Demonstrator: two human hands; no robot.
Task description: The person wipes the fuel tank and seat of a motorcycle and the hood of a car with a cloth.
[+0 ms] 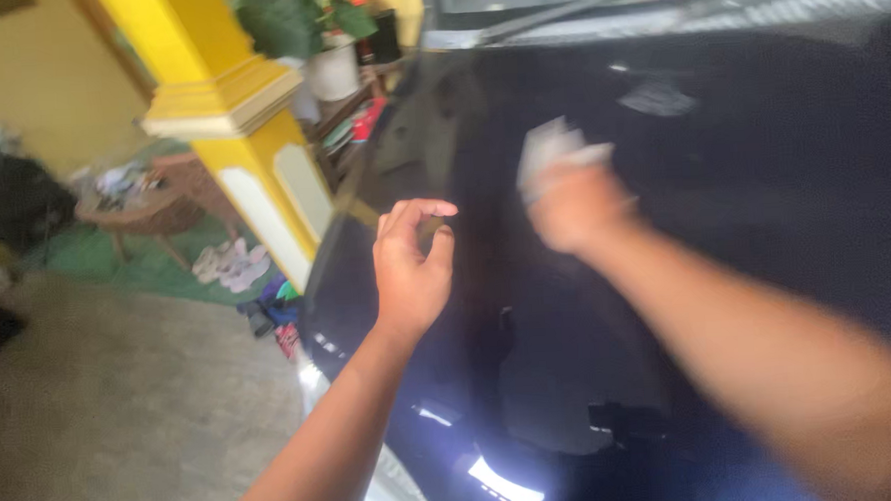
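A dark glossy car bonnet (pixel 725 218) fills the right and middle of the view. My right hand (pixel 576 207), blurred by motion, is closed on a small pale grey cloth (pixel 551 154) pressed against the bonnet. My left hand (pixel 413 267) hovers over the bonnet's left edge with its fingers curled loosely and nothing in it. The windscreen and a wiper (pixel 595 8) show along the top edge.
A yellow and white pillar (pixel 235 129) stands close to the car's left side. Sandals (pixel 231 265) and small items lie on the floor by its base. A low table (pixel 148 208) with clutter, potted plants (pixel 306 26) and a concrete floor (pixel 122 415) lie to the left.
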